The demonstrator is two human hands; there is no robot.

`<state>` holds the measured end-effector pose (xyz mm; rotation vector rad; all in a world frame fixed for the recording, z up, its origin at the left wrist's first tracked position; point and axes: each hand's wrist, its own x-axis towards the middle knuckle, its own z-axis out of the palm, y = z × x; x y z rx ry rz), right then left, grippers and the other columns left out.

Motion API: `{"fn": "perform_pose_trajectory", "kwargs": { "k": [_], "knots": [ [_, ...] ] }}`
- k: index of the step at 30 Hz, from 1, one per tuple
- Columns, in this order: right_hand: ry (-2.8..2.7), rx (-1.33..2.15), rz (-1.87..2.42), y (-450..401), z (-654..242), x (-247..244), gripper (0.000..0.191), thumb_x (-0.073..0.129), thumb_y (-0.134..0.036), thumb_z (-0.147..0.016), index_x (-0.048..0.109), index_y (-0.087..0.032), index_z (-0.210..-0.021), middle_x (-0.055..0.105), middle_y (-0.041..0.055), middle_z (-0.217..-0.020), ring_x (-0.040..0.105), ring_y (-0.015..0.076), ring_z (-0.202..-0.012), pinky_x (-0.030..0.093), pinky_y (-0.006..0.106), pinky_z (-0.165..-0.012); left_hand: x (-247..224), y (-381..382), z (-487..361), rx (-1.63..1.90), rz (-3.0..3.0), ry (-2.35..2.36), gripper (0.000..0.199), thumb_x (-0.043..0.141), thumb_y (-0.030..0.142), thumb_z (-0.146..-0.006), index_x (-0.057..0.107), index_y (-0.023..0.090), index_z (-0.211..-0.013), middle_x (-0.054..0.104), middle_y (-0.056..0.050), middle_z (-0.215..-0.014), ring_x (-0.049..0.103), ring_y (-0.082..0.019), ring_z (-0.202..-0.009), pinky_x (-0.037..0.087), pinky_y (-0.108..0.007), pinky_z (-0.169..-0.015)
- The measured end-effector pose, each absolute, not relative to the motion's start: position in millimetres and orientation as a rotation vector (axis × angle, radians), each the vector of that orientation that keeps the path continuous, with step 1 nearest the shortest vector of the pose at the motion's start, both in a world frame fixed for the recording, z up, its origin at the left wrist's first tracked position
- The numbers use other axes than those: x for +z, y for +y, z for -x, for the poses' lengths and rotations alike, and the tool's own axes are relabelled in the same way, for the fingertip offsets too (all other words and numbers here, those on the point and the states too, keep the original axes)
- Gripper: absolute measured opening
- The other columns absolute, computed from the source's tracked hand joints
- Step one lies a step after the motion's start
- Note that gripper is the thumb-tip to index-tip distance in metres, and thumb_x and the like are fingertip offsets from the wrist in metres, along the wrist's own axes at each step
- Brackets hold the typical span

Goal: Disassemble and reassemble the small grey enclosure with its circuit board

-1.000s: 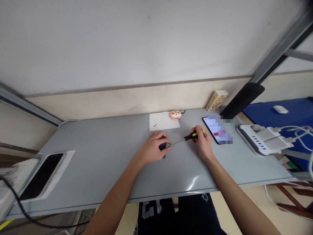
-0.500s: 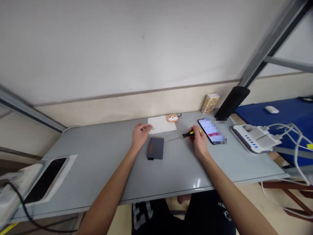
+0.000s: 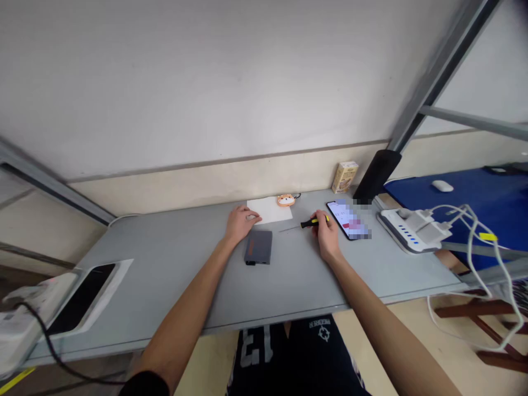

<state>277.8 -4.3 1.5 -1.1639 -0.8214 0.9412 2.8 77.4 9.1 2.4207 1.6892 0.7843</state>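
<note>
My right hand [image 3: 326, 234] is wrapped round the black and yellow handle of a screwdriver [image 3: 310, 223], its thin shaft pointing left just above the desk. My left hand [image 3: 241, 224] rests at the left edge of a white sheet of paper [image 3: 270, 209], thumb and fingers closed together at their tips. Whatever may be between those fingertips is too small or hidden to make out. Just below the hand, a flat dark grey box-shaped device [image 3: 259, 247] with reddish lettering lies on the desk, a small black piece at its lower left corner.
An orange animal-face case [image 3: 286, 200] sits on the paper. To the right are a lit phone [image 3: 346, 220], a small carton [image 3: 345, 177], a black cylinder [image 3: 377, 175] and a power strip [image 3: 406, 231] with cables. Another phone [image 3: 84, 297] lies left on the grey desk [image 3: 165, 247].
My left hand has turned slightly and its fingers now cover the spot where small dark bits showed on the paper. The screwdriver stays in my right hand. The view has shifted a little.
</note>
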Motion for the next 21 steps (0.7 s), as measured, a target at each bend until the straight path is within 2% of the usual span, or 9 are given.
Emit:
{"fn": "perform_pose_trajectory", "kwargs": {
  "k": [5,11,17,21],
  "knots": [
    [-0.806,0.96,1.148,-4,-278,2,0.042,0.06,-0.063,-0.087,0.061,-0.022,-0.078,0.058,-0.0027,-0.062,0.042,0.0111,-0.049,0.029,0.027,-0.046,19,60,20,0.821,-2.551,1.648,0.021,0.063,0.036,-0.097,0.079,0.026,-0.107,0.068,-0.007,-0.112,0.053,-0.027,-0.109,0.044,-0.044,-0.102],
    [-0.82,0.933,1.16,-5,-279,3,0.042,0.059,-0.062,-0.089,0.062,-0.021,-0.078,0.054,-0.0031,-0.066,0.043,0.01,-0.049,0.03,0.026,-0.047,18,42,43,0.863,-2.452,1.536,0.025,0.053,0.033,-0.102,0.075,0.024,-0.107,0.069,-0.006,-0.109,0.059,-0.023,-0.108,0.045,-0.042,-0.104],
    [-0.842,0.933,1.199,-4,-278,0,0.044,0.06,-0.064,-0.088,0.062,-0.021,-0.078,0.054,-0.0025,-0.069,0.043,0.01,-0.05,0.03,0.026,-0.045,31,65,27,0.534,-2.617,1.2,0.028,0.05,0.034,-0.104,0.074,0.024,-0.114,0.071,-0.006,-0.11,0.065,-0.022,-0.103,0.049,-0.035,-0.091],
    [-0.812,0.926,1.201,-4,-279,-1,0.043,0.061,-0.063,-0.088,0.062,-0.021,-0.077,0.052,-0.002,-0.069,0.043,0.0103,-0.052,0.031,0.025,-0.045,38,81,18,0.345,-2.73,1.078,0.026,0.052,0.034,-0.103,0.076,0.024,-0.106,0.07,-0.006,-0.1,0.066,-0.021,-0.091,0.047,-0.032,-0.08]
  ]
}}
